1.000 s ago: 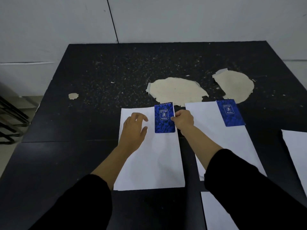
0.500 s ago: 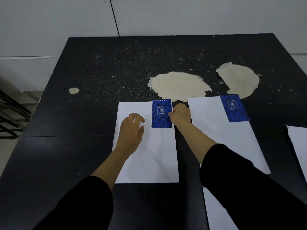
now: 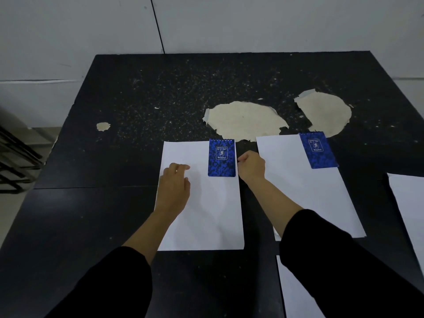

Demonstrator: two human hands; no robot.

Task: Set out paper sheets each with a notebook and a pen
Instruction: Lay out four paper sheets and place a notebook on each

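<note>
A white paper sheet [image 3: 206, 214] lies in front of me on the black table [image 3: 103, 226]. A blue spiral notebook [image 3: 221, 158] lies flat on the sheet's top right corner. My left hand [image 3: 174, 189] rests on the sheet's left part with relaxed fingers. My right hand [image 3: 251, 167] sits just right of the notebook, fingers curled, its fingertips at the sheet's edge with a thin gap to the cover. A second sheet [image 3: 298, 184] to the right carries another blue notebook [image 3: 318, 149] in its top right corner. No pen is in view.
A third sheet [image 3: 410, 203] lies at the right edge and a fourth sheet [image 3: 296, 292] near me, partly under my right sleeve. Two peeled beige patches [image 3: 245, 120] [image 3: 325, 111] mark the tabletop behind the sheets. A dark rack [image 3: 13, 166] stands left of the table.
The notebook has settled squarely on the sheet's top right corner. My right hand's fingertips have come off its edge. My left hand stays on the paper.
</note>
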